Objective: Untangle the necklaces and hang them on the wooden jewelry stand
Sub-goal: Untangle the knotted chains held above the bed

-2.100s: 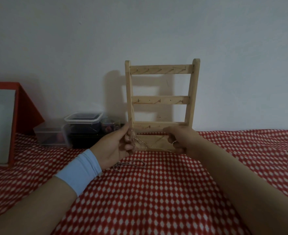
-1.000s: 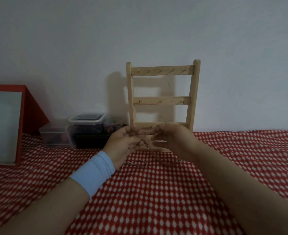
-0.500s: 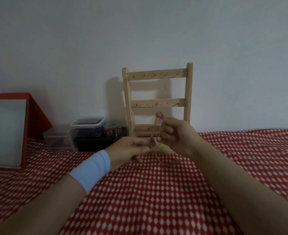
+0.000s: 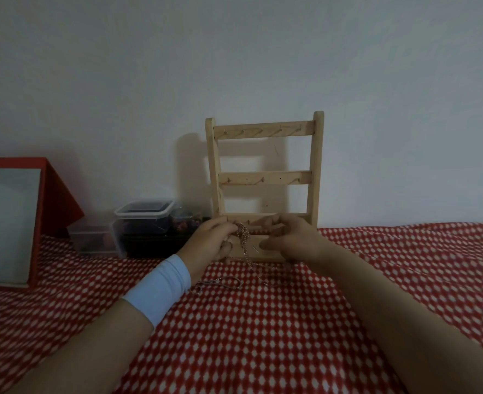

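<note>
Thumb and curled fingertips [image 4: 226, 226] of the left hand [image 4: 209, 247] pinching a twisted bunch of necklaces [image 4: 243, 236], thin pinkish chains wound together like a rope. Bunch held up just in front of the bottom rail of the stand [image 4: 264, 177], hanging down past the wooden base and trailing onto the cloth [image 4: 263, 336] toward the right wrist. Fingers [image 4: 284, 223] of the right hand [image 4: 294, 243] curled inward, thumb laid flat and aimed at the bunch, close beside it; impossible to tell whether pinching a strand or holding nothing. Hands near each other but apart, both in front of the lowest part of the stand. One loop of chain [image 4: 220, 282] lying flat on the cloth below the left hand, beside a pale blue wristband [image 4: 160, 288] on the left wrist; link between loop and held bunch not clear. Stand upright against the white wall [image 4: 234, 66]: two posts, three cross rails with small hooks. Left of the stand, along the wall, a cluster of clear plastic tubs [image 4: 145, 217], the nearest with a white-rimmed lid and dark contents. Further left, a red box [image 4: 58, 191] with a pale panel on its front. Red cloth with white dots spread under both forearms, from the wall to the near edge of the view.
</note>
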Tool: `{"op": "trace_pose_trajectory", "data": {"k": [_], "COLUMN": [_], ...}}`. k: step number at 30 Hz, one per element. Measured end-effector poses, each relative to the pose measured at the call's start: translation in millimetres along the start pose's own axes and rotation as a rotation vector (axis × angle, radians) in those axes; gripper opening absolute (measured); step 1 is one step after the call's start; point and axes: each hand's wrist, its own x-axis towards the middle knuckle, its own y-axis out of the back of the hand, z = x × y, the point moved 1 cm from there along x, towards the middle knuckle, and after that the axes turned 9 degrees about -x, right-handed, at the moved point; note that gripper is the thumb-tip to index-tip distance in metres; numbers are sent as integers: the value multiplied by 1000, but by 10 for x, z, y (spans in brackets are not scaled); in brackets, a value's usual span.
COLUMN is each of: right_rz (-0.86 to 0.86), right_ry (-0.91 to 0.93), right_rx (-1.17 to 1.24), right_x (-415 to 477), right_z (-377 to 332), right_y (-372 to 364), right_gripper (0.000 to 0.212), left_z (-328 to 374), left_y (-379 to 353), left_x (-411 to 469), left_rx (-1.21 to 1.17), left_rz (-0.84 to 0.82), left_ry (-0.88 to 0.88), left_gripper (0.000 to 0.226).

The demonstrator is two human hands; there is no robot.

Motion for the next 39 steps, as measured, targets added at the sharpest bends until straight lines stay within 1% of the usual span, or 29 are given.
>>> {"op": "trace_pose_trajectory", "data": {"k": [1,3,5,8,9,12,13,16,19,21,25,27,29,30,32,35,37,39], "right_rz": [23,69,80,76,100,149,153,130,99,94,73,82,148,197,284,376,391,356], "right_ry": [43,111,136,170,166,182,186,185,150,114,93,98,79,68,33,-48,-117,-180], "right_rx": [-48,-115,-122,-107,-116,-98,-73,-92,-154,-230,-410,-488,-539,-530,-421,-129,93,250], "right_x": [2,-12,-22,-35,-37,-13,-25,-44,-43,-42,-48,-42,-27,-16,12,24,13,5], "right_z": [-7,-41,-90,-144,-153,-155,-172,-185,-178,-178,-169,-148,-119,-112,-102,-129,-145,-137], "right_y": [-21,-42,-69,-150,-184,-221,-219,-193,-197,-199,-191,-178,-145,-128,-103,-96,-101,-95], "right_gripper": [19,2,21,35,34,18,16,21,24,27,33,31,28,28,29,29,26,19], "left_z": [8,36,68,96,87,85,93,93,41,25,22,12,-20,-23,-22,3,14,25], "left_y": [8,22,42,64,70,50,44,81,156,163,141,142,176,197,230,194,168,180], "left_x": [-12,-55,-90,-96,-88,-89,-93,-80,-40,-38,-39,-45,-21,-21,-16,-29,-38,-48], "left_rx": [-1,15,29,36,45,81,82,134,271,360,447,535,591,599,576,516,506,441], "left_rz": [0,-8,-10,-13,-17,-18,-13,8,17,14,-21,-30,-19,-7,6,-28,-59,-101], "left_ry": [-15,-42,-65,-77,-77,-85,-92,-123,-169,-209,-254,-283,-309,-302,-264,-212,-159,-103], "left_gripper": [17,22,22,25,25,25,24,24,19,14,15,16,17,16,17,21,23,28]}}
